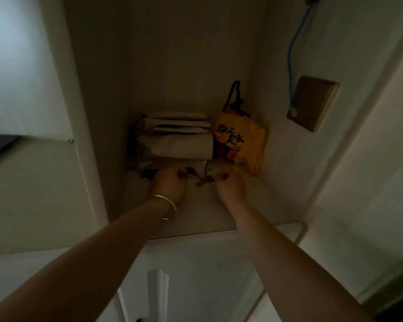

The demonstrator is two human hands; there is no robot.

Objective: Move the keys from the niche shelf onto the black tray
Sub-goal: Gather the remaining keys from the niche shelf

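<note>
Left hand, right hand, pinching keys

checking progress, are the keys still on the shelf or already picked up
Still on the shelf: the keys lie flat between the left hand and right hand, fingertips at them, not lifted.
</note>
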